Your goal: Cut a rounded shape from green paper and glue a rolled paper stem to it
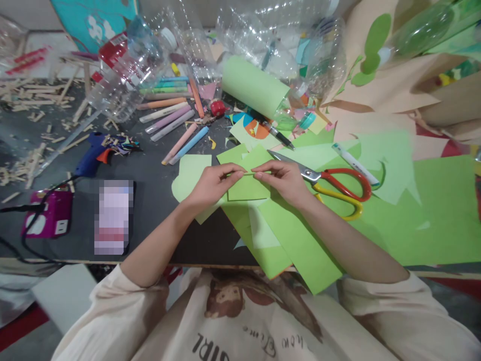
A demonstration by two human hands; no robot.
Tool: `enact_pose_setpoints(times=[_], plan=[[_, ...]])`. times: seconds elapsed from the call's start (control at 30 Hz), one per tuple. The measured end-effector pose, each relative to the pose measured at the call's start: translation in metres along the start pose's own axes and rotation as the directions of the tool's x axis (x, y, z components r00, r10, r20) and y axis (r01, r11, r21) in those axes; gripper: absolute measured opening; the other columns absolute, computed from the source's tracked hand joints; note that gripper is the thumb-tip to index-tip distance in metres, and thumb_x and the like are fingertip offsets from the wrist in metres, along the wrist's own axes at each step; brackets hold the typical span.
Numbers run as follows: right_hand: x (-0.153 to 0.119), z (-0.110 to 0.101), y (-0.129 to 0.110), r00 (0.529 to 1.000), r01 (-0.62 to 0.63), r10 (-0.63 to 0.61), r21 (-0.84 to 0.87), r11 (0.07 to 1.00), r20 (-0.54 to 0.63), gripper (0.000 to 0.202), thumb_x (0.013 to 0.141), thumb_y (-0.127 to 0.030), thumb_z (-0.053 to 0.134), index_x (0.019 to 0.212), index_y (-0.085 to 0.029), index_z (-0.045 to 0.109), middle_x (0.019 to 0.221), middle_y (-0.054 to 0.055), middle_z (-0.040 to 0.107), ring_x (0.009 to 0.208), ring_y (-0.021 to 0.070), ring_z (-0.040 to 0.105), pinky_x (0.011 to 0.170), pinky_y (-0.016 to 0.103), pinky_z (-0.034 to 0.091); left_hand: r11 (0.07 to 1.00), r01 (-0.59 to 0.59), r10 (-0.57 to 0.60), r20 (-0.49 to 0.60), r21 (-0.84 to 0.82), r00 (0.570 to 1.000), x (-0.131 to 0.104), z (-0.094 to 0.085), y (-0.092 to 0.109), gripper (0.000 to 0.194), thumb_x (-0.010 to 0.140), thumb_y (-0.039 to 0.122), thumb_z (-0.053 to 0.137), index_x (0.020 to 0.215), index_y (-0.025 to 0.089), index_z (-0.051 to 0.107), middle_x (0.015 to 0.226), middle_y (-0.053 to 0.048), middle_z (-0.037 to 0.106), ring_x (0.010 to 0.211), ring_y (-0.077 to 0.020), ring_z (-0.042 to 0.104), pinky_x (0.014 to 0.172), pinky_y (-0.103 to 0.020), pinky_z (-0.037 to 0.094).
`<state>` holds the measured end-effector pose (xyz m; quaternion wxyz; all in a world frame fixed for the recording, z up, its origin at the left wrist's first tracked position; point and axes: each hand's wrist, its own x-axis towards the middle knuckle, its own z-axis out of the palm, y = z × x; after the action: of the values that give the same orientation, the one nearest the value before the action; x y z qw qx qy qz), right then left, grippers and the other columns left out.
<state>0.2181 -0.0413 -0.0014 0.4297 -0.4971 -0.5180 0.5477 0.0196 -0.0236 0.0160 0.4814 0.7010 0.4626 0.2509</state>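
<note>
My left hand [216,181] and my right hand [284,179] pinch a small light-green paper [248,189] between thumbs and fingers. A raised crease or narrow fold runs between the fingertips. Larger green sheets [311,250] lie beneath and beside it, some reaching over the table's front edge. Scissors [312,175] with one red and one yellow handle rest just right of my right hand, partly behind it. To the left of my left hand is a pale green paper piece [192,168] with a rounded side.
Felt-tip markers [169,119], a black pen [278,136] and clear plastic bottles [259,37] lie behind the hands. At left are a blue glue gun [90,154], a purple box [48,214] with cables, and a phone [112,215]. Wood sticks [30,95] and brown paper [391,80] cover the far corners.
</note>
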Motion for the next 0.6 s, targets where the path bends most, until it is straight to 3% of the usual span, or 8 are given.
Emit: enact_pose_setpoints(times=[0.33,0.43,0.6], plan=[[0.0,0.0007,-0.0003,1.0,-0.008,0.007,0.038,0.999,0.028,0.016,0.069,-0.034,0.079,0.078,-0.02,0.075,0.072,0.001,0.071,0.062,0.0129,0.057,0.061,0.029,0.044,0.999,0.017,-0.021,-0.082,-0.047,0.996,-0.0016,0.0034,0.0003,0.027,0.083,0.039,0.062,0.088,0.016,0.076,0.076,-0.003,0.072,0.049,-0.0076,0.039,0.05,-0.023,0.035],[-0.0002,0.0004,-0.0011,0.998,-0.032,0.03,0.049,0.998,0.049,0.021,0.07,-0.036,0.079,0.082,-0.02,0.074,0.077,0.001,0.071,0.064,0.0123,0.057,0.061,0.028,0.044,0.999,-0.005,0.001,-0.11,-0.039,0.994,-0.0021,0.004,-0.0008,0.026,0.082,0.038,0.062,0.087,0.017,0.076,0.075,-0.003,0.073,0.049,-0.0078,0.04,0.05,-0.023,0.035],[0.0004,-0.0001,-0.0012,0.997,-0.044,0.041,0.046,0.998,0.072,0.023,0.07,-0.04,0.079,0.078,-0.019,0.073,0.065,-0.002,0.064,0.057,0.0105,0.051,0.057,0.027,0.041,0.999,-0.033,0.031,-0.125,-0.016,0.992,-0.0021,0.0039,-0.0022,0.026,0.082,0.039,0.063,0.087,0.018,0.077,0.078,-0.004,0.074,0.056,-0.0102,0.049,0.054,-0.023,0.038]])
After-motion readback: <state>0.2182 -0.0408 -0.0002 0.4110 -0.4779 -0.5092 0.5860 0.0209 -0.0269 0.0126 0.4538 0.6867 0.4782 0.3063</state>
